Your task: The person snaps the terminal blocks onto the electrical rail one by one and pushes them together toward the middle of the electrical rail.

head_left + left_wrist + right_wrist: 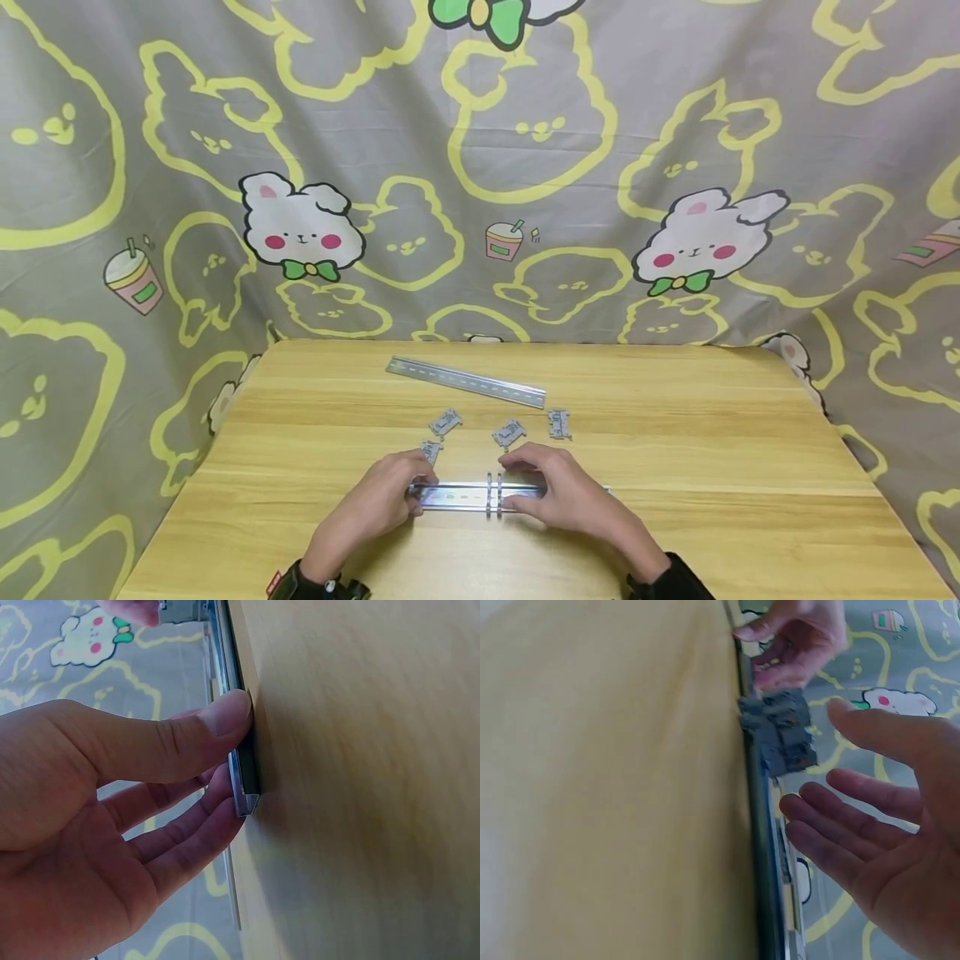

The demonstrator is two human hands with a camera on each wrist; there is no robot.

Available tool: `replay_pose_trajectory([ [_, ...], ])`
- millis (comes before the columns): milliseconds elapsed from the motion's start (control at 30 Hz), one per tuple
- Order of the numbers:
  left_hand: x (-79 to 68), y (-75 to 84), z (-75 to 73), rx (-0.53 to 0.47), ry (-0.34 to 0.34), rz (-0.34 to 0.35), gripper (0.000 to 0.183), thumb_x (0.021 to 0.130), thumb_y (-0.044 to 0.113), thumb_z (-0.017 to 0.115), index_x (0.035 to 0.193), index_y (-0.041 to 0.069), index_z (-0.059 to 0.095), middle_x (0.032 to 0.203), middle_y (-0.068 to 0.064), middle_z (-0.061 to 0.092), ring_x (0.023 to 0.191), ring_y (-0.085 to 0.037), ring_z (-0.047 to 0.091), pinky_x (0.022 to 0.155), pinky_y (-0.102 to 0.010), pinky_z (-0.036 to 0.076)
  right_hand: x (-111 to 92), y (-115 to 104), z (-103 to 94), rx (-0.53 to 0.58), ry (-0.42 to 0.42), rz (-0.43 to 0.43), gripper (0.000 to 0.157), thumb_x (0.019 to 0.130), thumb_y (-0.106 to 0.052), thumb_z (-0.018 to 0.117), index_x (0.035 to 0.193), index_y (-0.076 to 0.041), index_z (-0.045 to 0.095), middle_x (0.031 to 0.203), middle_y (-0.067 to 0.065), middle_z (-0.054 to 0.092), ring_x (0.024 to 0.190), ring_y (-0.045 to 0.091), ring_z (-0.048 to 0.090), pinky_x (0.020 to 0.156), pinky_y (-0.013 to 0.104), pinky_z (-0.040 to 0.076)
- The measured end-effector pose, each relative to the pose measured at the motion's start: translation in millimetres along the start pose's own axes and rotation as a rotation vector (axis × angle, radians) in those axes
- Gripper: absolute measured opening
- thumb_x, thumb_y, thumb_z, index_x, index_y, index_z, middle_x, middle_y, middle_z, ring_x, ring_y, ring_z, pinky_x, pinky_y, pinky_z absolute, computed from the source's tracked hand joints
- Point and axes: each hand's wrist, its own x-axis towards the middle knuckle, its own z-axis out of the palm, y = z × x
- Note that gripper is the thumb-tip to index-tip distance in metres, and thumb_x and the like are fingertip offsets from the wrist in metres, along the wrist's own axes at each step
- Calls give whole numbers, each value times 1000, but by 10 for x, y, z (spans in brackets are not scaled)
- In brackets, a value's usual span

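Note:
A slotted metal DIN rail (453,497) lies crosswise near the front of the table. My left hand (386,496) pinches its left end, thumb on the near edge and fingers behind, as the left wrist view shows on the rail (241,772). Two thin grey terminal blocks (493,496) stand upright side by side across the rail, right of its middle. Beside them, my right hand (558,492) is over the right part of the rail. In the right wrist view its thumb and fingers are spread, apart from the terminal blocks (784,735).
Several loose grey terminal blocks (509,432) lie flat on the wooden table (712,450) beyond the rail, one partly behind the left hand. A second metal rail (465,382) lies at a slant farther back. A patterned curtain (420,150) hangs behind the table.

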Motion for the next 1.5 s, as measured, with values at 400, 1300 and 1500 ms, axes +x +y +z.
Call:
replay_pose_trajectory([
  [400, -20, -2, -33, -17, 6, -4, 35, 64, -8, 89, 92, 10, 77, 93, 5, 67, 88, -18, 66, 78, -34, 60, 343, -49, 21, -271, 322, 114, 40, 85, -14, 84, 118, 2, 70, 111, 13, 69, 97, 27, 67, 83, 42, 60],
  [1300, -1, 24, -27, -27, 0, 23, 35, 64, -7, 89, 93, 9, 77, 94, 4, 68, 90, -21, 68, 82, -38, 61, 632, -18, 107, -431, 218, 293, 28, 81, -11, 82, 102, 4, 70, 102, 16, 60, 87, 27, 56, 71, 37, 56],
  [1500, -7, 6, -20, -23, -3, 11, 35, 65, -7, 89, 94, 9, 77, 95, 4, 68, 91, -21, 68, 83, -38, 61, 560, -52, 3, -411, 287, 223, 42, 78, -11, 80, 113, 9, 70, 110, 23, 62, 84, 25, 60, 63, 28, 58],
])
